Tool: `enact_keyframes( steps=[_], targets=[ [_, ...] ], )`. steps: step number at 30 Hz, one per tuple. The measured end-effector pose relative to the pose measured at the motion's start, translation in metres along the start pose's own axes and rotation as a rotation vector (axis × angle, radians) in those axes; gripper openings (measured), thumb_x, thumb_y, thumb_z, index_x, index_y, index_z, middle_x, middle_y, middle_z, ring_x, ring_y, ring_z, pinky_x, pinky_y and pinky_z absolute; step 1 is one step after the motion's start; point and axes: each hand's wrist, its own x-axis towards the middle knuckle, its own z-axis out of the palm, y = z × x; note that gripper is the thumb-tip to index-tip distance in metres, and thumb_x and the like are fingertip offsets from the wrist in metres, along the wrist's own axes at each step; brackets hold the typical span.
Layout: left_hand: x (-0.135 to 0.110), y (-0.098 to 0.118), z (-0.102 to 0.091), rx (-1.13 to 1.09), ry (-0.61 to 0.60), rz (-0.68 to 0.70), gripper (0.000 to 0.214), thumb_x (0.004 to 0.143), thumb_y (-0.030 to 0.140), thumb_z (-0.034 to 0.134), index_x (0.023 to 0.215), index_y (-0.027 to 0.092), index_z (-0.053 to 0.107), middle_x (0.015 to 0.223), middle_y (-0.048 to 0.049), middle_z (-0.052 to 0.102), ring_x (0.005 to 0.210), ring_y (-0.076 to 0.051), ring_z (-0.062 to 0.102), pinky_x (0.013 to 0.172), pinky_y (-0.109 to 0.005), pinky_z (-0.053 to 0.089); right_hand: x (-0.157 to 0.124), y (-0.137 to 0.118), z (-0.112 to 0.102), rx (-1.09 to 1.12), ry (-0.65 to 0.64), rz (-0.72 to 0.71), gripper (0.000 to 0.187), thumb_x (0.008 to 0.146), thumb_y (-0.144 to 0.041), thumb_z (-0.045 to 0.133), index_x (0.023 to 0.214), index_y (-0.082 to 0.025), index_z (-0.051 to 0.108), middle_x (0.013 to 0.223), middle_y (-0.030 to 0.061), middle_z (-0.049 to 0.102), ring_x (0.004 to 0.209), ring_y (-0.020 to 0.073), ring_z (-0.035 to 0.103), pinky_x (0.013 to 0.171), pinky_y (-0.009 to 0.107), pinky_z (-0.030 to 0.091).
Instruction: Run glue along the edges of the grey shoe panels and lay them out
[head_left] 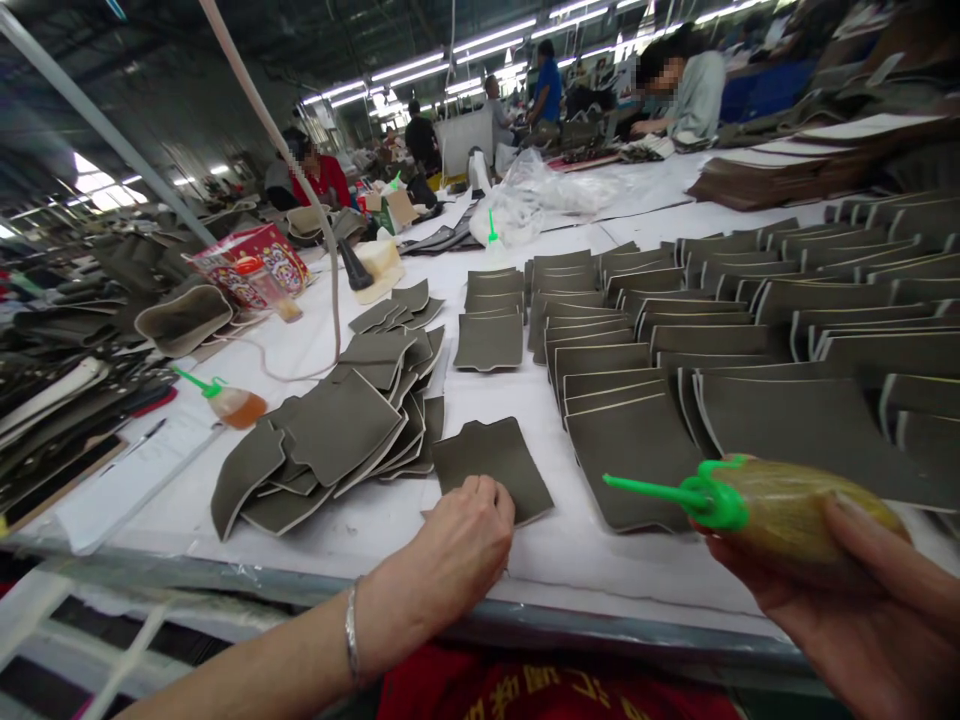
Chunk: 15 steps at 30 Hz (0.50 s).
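My left hand (472,530), with a silver bangle at its wrist, is closed at the near edge of a dark grey-green leather-like panel (491,460) lying on the white table. Its fingers are curled down onto that edge, and the fingertips are hidden. At the right, my right hand (832,610) grips a squeeze glue bottle (810,510) with yellowish contents. The bottle lies tilted in the air, its thin green nozzle pointing left over the rows of panels (630,440). A loose heap of similar panels (337,430) lies left of my left hand.
Another green-tipped bottle (236,402) with amber liquid lies at the left, near a paper sheet (135,480). A hose (330,250) hangs down to the table (525,590). Farther back are a brush (356,268), a plastic bag (532,195) and several people at work.
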Motion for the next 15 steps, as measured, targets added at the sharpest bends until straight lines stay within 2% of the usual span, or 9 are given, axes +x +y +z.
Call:
enact_keyframes(
  steps=[3,6,10,15],
  targets=[
    [0.009,-0.001,-0.005,-0.014,0.011,-0.016,0.023,0.081,0.004,0.047,0.101,0.010,0.057,0.090,-0.0122,0.060,0.080,-0.023,0.060,0.066,-0.032,0.053,0.004,-0.003,0.000,-0.030,-0.003,-0.023,0.056,0.051,-0.042,0.092,0.103,-0.025,0.076,0.126,0.0088,0.064,0.107,0.0406,0.062,0.060,0.034,0.064],
    [0.018,-0.009,-0.011,-0.083,-0.027,-0.038,0.023,0.084,0.006,0.044,0.102,0.012,0.057,0.087,-0.0106,0.063,0.073,-0.022,0.063,0.064,-0.032,0.054,0.008,-0.008,-0.003,-0.053,-0.046,-0.067,0.056,0.056,-0.044,0.089,0.106,-0.023,0.075,0.123,0.0120,0.065,0.106,0.0420,0.062,0.062,0.036,0.064],
    [0.026,-0.020,-0.017,-0.140,-0.023,-0.052,0.034,0.086,0.008,0.042,0.117,0.015,0.055,0.087,-0.0086,0.068,0.071,-0.025,0.067,0.066,-0.037,0.056,0.013,-0.010,-0.009,-0.102,-0.092,-0.141,0.053,0.061,-0.043,0.087,0.109,-0.024,0.074,0.110,0.0138,0.069,0.096,0.0415,0.066,0.066,0.038,0.064],
    [0.030,-0.021,-0.029,-0.171,-0.008,-0.220,0.045,0.083,0.006,0.039,0.126,0.011,0.053,0.085,-0.0129,0.072,0.076,-0.030,0.070,0.069,-0.042,0.056,0.019,-0.005,-0.007,-0.236,-0.228,-0.275,0.057,0.065,-0.047,0.084,0.117,-0.030,0.068,0.102,0.0116,0.071,0.087,0.0396,0.069,0.069,0.037,0.062]
  ],
)
